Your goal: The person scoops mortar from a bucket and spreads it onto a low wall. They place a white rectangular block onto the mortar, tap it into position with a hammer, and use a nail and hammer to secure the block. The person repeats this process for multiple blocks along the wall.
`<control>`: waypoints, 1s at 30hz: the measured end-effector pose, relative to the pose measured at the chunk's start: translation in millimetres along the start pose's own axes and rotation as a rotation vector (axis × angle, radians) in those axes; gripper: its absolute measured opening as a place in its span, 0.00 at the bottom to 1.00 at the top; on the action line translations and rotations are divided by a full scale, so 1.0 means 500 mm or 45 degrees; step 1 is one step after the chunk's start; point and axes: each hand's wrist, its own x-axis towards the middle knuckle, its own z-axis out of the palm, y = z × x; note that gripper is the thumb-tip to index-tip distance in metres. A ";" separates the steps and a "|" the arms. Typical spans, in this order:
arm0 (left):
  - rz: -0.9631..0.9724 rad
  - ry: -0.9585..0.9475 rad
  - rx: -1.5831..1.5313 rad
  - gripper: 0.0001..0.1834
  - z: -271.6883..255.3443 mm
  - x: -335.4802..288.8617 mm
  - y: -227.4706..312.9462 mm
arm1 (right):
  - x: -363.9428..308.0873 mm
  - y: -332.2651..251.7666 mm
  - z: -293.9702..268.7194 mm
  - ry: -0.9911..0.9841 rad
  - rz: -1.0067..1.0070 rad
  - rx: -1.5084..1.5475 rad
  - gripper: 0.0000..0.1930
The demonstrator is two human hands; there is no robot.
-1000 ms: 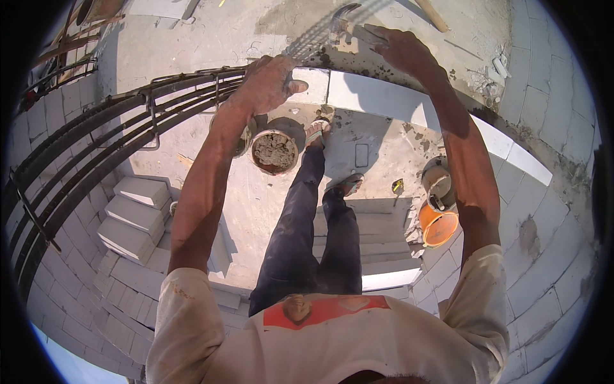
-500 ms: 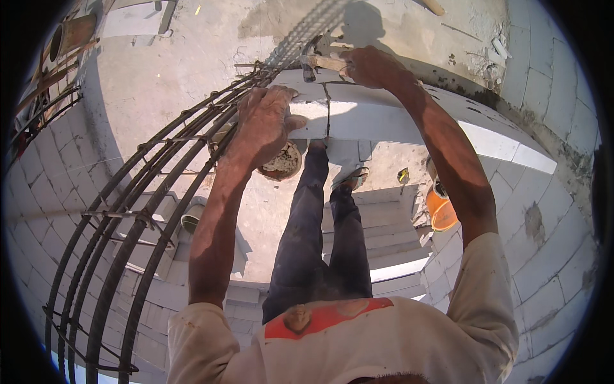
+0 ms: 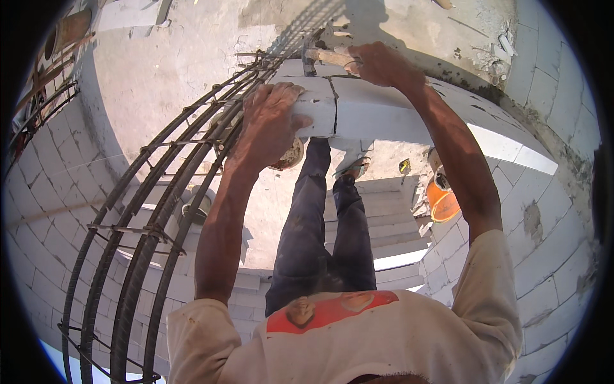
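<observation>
My right hand (image 3: 385, 64) is wrapped round the wooden handle of a hammer (image 3: 331, 57). Its metal head stands over the far part of a white block (image 3: 316, 105) at the left end of the wall; whether it touches is unclear. My left hand (image 3: 272, 115) grips that block's left end, thumb on the near face and fingers along the top edge. A dark, narrow joint separates this block from the longer white block (image 3: 384, 121) to its right.
Tied steel rebar (image 3: 153, 224) rises close along my left forearm. Below the wall are a round pan of mortar (image 3: 291, 155), an orange bucket (image 3: 441, 203) and a yellow-and-black tape measure (image 3: 404, 166). Block walls (image 3: 540, 217) stand on the right.
The view has shifted slightly, and the rebar and mortar pan appear a little displaced. Both hands keep their places, with the hammer head still over the end block.
</observation>
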 end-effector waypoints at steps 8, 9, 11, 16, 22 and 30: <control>0.052 0.040 -0.025 0.29 -0.002 -0.002 -0.002 | -0.011 0.001 0.003 0.047 -0.070 -0.042 0.25; 0.059 0.040 -0.027 0.29 -0.002 -0.002 -0.004 | -0.010 0.008 0.010 0.083 -0.082 -0.016 0.25; 0.068 0.040 -0.031 0.29 0.002 -0.004 -0.009 | -0.008 0.004 0.012 0.095 -0.109 -0.029 0.26; 0.055 0.030 0.035 0.28 0.009 -0.005 -0.014 | -0.003 -0.011 0.009 0.076 -0.089 -0.041 0.26; -0.064 -0.041 0.128 0.28 0.015 -0.002 -0.006 | -0.010 0.003 0.020 0.208 -0.177 -0.116 0.26; -0.030 0.059 0.145 0.31 0.053 -0.005 -0.043 | -0.203 -0.097 -0.069 0.427 -0.302 -0.134 0.24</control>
